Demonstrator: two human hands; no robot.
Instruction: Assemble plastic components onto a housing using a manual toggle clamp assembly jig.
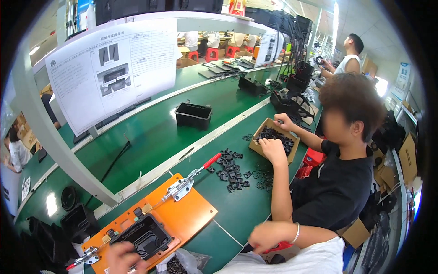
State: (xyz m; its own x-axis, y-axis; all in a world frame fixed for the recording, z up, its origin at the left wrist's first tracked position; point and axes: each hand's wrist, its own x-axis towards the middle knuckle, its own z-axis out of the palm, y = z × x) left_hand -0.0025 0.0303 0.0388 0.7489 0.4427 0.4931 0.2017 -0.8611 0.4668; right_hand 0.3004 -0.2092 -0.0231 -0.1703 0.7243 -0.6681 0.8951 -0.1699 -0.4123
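Note:
A black plastic box [150, 249], open side up, sits in an orange fixture board [196, 210] on the green bench. My left hand [125, 259] is at the box's near left corner, its fingers slightly apart and partly cut off by the lower edge. Silver toggle clamps with red handles, the upper clamp [181, 188] and the lower clamp [91, 255], are mounted at the board's two ends. Over the bench's near edge, my right hand [271, 235] is blurred with its fingers bent down; what it holds, if anything, cannot be made out. A red object [280, 246] shows below it.
Loose black clips [231, 171] lie beyond the fixture. A co-worker [340, 173] reaches into a cardboard box [292, 153] of small black parts. Another black box [193, 115] stands on the green conveyor. A plastic bag [189, 261] lies beside the fixture; a printed sheet [114, 68] hangs ahead.

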